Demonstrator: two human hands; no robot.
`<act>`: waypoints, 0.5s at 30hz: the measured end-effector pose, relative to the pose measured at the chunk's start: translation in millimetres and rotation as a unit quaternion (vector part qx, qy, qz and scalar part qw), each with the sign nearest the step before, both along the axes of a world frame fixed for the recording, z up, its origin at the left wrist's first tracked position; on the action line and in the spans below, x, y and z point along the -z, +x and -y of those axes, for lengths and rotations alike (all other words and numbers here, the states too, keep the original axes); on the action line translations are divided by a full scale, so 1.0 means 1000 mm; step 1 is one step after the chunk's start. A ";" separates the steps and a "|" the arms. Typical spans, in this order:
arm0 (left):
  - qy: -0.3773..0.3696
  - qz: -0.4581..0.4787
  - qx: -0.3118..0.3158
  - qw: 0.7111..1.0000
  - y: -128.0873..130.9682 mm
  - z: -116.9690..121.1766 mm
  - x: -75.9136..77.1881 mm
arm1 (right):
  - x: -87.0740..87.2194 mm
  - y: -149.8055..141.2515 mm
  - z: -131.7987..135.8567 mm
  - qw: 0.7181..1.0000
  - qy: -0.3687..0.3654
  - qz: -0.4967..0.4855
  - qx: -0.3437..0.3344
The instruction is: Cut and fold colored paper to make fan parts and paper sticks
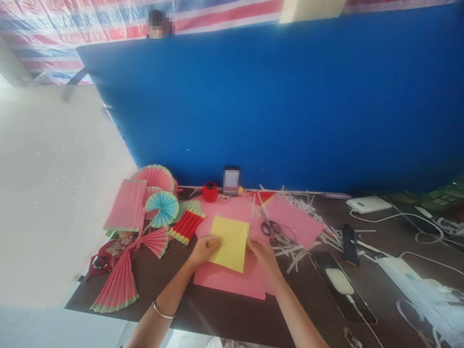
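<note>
A yellow sheet of paper (229,241) lies or is held just above pink sheets of paper (232,280) at the middle of the table. My left hand (206,249) is closed on its left edge, thumb on top. At the right edge, the fingers of my right hand (260,250) are pinched on the same sheet. A thin greenish strip shows along the sheet's upper right edge. Scissors with dark handles (271,227) rest on pink paper to the right of my right hand. A red pleated paper with yellow ends (187,225) lies beyond my left hand.
Pink pleated fans (118,282) and a blue round fan (162,209) crowd the left side. Behind stand a red round object (210,192) and a propped phone (232,180) before a blue partition (275,106). White paper strips (297,256), a tablet-like device (344,287) and a power strip (416,285) occupy the right.
</note>
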State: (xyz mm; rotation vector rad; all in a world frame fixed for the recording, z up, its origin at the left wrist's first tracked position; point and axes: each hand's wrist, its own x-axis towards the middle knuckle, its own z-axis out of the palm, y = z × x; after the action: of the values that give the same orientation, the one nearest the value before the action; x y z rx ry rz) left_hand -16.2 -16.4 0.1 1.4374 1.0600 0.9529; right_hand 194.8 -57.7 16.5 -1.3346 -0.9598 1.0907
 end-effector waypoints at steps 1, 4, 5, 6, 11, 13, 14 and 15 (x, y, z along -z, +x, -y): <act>-0.004 0.008 -0.006 1.000 -0.001 0.000 0.001 | 0.000 0.001 -0.002 1.000 -0.007 -0.004 -0.017; -0.001 0.011 -0.010 1.000 -0.004 -0.001 0.001 | 0.001 0.011 -0.008 0.997 0.004 0.080 -0.003; 0.003 0.008 -0.013 1.000 -0.005 -0.002 0.001 | 0.002 0.016 -0.012 0.991 0.016 0.131 0.024; 0.008 0.005 -0.019 1.000 -0.007 -0.003 0.001 | 0.002 0.022 -0.015 0.982 0.027 0.176 0.056; 0.023 -0.011 -0.041 0.999 -0.012 -0.007 0.002 | 0.013 0.062 -0.030 0.909 0.063 0.374 0.172; 0.025 -0.022 -0.041 0.999 -0.013 -0.009 0.004 | 0.023 0.075 -0.032 0.838 0.078 0.503 0.197; 0.027 -0.027 -0.043 0.998 -0.013 -0.010 0.005 | 0.029 0.081 -0.033 0.816 0.092 0.536 0.198; 0.030 -0.031 -0.044 0.998 -0.013 -0.010 0.006 | 0.035 0.085 -0.034 0.803 0.114 0.554 0.188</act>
State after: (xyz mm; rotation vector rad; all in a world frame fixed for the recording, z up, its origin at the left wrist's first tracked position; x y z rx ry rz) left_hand -29.3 -6.3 -5.9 1.4884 1.1577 1.0162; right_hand 280.2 -24.2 -18.2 -1.8539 -1.4829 -0.2386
